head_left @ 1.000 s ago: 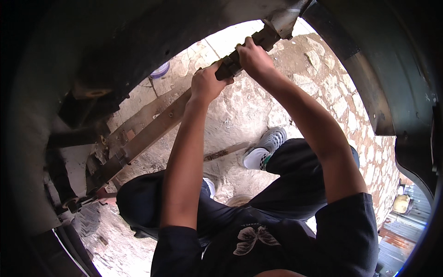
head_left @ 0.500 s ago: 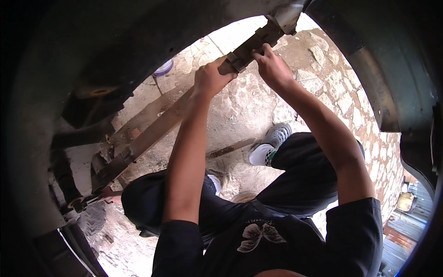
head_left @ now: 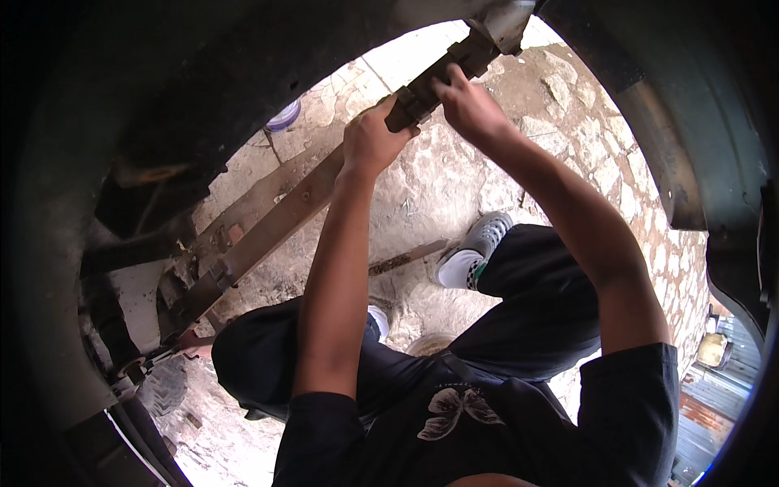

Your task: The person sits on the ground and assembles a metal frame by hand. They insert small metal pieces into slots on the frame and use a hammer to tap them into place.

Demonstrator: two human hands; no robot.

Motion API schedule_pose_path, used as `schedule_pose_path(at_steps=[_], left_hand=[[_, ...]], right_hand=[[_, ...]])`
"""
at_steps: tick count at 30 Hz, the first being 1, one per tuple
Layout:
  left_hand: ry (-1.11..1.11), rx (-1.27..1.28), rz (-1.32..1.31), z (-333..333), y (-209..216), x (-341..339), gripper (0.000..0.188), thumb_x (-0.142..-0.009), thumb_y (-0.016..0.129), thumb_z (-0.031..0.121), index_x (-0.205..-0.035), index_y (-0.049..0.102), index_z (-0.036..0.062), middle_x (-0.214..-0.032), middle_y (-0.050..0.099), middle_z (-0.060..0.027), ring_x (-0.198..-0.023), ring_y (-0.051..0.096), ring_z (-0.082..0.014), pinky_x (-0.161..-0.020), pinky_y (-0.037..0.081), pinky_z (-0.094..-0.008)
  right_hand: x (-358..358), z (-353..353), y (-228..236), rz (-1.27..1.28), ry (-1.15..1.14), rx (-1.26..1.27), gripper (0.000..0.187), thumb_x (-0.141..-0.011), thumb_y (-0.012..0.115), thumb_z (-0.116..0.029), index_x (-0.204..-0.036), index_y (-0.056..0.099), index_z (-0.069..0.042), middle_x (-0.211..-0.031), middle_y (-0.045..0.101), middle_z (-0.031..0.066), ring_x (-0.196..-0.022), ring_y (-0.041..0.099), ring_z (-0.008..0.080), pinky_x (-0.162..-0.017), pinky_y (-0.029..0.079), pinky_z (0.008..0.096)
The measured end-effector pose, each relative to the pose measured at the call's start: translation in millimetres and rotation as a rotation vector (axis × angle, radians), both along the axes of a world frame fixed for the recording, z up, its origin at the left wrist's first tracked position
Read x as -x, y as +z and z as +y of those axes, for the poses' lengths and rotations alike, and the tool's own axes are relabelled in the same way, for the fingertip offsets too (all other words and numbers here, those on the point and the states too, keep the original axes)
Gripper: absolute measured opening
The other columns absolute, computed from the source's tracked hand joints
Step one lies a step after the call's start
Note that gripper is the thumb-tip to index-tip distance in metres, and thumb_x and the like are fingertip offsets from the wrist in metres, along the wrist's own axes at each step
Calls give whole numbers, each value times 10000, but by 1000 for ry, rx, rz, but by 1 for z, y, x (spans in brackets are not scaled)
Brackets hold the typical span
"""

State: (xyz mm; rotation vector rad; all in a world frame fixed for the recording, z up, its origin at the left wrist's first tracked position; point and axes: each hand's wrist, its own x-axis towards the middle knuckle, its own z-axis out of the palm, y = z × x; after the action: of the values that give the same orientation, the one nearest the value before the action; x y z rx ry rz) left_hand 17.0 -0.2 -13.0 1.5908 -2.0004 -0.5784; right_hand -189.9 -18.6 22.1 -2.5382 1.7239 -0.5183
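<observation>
A long brown leaf spring point(head_left: 302, 201) runs slantwise from the lower left to a metal hanger bracket point(head_left: 505, 28) at the top. My left hand point(head_left: 373, 140) is wrapped round its upper part, just below a metal clamp point(head_left: 415, 107). Farther up, my right hand point(head_left: 471, 107) is closed, with curled fingers against the dark, thicker stretch of the spring. Those fingertips are slightly blurred, and anything small between them is hidden.
Dark vehicle body panels point(head_left: 690, 122) arch around me. A shock absorber point(head_left: 114, 325) stands at the lower left. On the stony ground lie a flat rusty metal strip point(head_left: 408, 258) near my shoe point(head_left: 484, 237) and a round purple-and-white item point(head_left: 284, 116).
My right hand has shifted slightly up and left along the leaf spring, its fingers curling more. My left hand keeps its hold; the view has moved a little.
</observation>
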Motion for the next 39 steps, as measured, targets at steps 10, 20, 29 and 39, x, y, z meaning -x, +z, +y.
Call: schedule_pose_path(at_steps=[10, 20, 29, 39], left_hand=[[-27, 36, 15, 5, -13, -12, 670, -817, 830, 378, -1411, 630, 142, -1169, 746, -192, -1102, 708, -375, -969, 538, -451], [61, 216, 520, 32, 7, 3, 404, -946, 659, 193, -1328, 683, 60, -1232, 728, -195, -1182, 680, -371, -1036, 513, -425], [-105, -398, 1084, 87, 1, 85, 262, -1016, 688, 197, -1181, 746, 2, -1010, 767, -67, -878, 705, -117, -761, 568, -264], [-165, -434, 1154, 89, 55, 84, 263, -946, 746, 76, -1181, 726, -41, -1015, 759, -100, -844, 700, -123, -773, 572, -267]], right_hand=[[-4, 25, 1, 33, 1, -18, 214, -991, 541, -96, -1049, 692, 44, -1105, 611, 259, -842, 741, 405, -771, 632, 475], [-8, 8, 0, -479, -273, -15, 295, -1009, 586, -199, -1207, 763, -69, -1110, 710, 262, -1050, 690, 399, -968, 529, 433], [6, 169, -35, -2009, -540, -569, 410, -1061, 604, -302, -1418, 601, -101, -1081, 674, -45, -853, 544, 80, -745, 437, 263], [1, 160, 11, -1974, -329, -447, 280, -1044, 647, -233, -1253, 665, -48, -1028, 708, 12, -906, 638, 99, -774, 473, 272]])
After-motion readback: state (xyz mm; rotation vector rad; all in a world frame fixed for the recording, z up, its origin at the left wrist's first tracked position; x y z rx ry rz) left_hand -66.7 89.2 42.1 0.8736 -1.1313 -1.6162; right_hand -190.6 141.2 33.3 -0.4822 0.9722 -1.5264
